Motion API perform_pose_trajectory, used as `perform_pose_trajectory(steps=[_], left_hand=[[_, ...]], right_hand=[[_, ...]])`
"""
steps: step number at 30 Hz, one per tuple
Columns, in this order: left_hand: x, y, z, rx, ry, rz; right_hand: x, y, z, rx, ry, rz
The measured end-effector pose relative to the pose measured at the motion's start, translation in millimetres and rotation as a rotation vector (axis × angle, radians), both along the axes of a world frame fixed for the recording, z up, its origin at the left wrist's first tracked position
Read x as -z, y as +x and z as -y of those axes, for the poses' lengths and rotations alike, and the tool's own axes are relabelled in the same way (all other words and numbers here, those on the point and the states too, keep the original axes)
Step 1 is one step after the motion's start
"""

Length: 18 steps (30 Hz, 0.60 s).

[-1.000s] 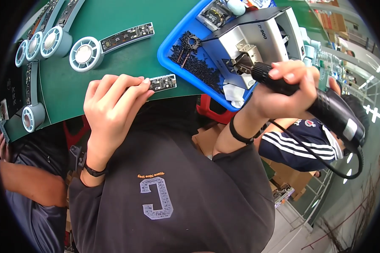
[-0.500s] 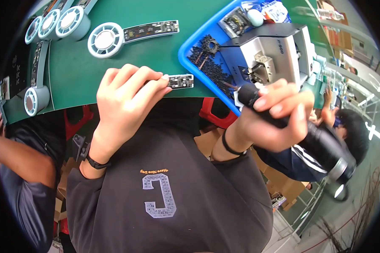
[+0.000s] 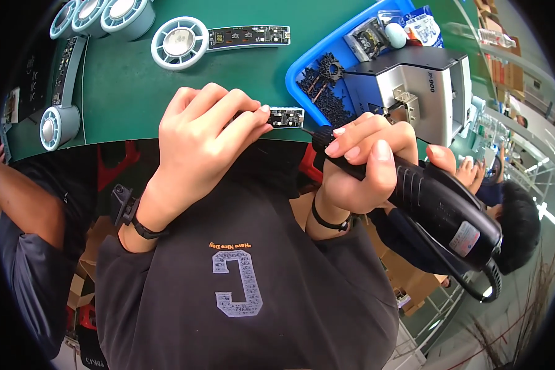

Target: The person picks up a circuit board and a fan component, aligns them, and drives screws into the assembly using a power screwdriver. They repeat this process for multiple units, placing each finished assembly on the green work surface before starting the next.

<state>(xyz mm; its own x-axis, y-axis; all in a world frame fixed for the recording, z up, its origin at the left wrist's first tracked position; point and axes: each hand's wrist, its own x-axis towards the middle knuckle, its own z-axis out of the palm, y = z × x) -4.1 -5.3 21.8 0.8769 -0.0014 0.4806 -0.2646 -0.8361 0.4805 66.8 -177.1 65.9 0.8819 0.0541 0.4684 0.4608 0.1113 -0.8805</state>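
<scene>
My left hand [image 3: 206, 139] is closed around a light-blue handle with an exposed circuit board [image 3: 288, 117]; only its right end shows past my fingers, and the rest is hidden under the hand. In my right hand [image 3: 367, 157] is a black electric screwdriver [image 3: 441, 209], tilted, with its cord trailing from the rear end. Its thin bit points left, close to the board's right end; whether they touch I cannot tell. Beyond my left hand lies a light-blue handheld fan [image 3: 180, 43] with a similar open board in its handle.
A blue bin [image 3: 295, 80] holds many small black parts [image 3: 327, 92] and a bagged item. A silver-and-black machine [image 3: 438, 92] stands at its right side. More light-blue fans [image 3: 126, 18] lie at far left, another [image 3: 60, 126] nearer. Other people sit at both sides.
The screwdriver has come left and its bit is now close to the board's right end, away from the machine. My left hand keeps its hold. The whole view has shifted slightly.
</scene>
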Motion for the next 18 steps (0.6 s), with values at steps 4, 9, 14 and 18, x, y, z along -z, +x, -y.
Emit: perform_pose_trajectory(steps=[4, 9, 14, 18], left_hand=[[-1, 0, 0, 0.004, -0.003, -0.008], [2, -4, 3, -0.024, 0.011, -0.033], [-18, -5, 2, -0.026, 0.080, 0.019], [-31, -21, 9, 0.057, -0.117, -0.039]], right_hand=[[10, -1, -4, 0.018, -0.296, 0.121], [-12, -9, 8, -0.057, -0.013, 0.200], [-29, -5, 6, -0.082, 0.213, 0.207], [-34, -12, 4, -0.137, 0.300, 0.199]])
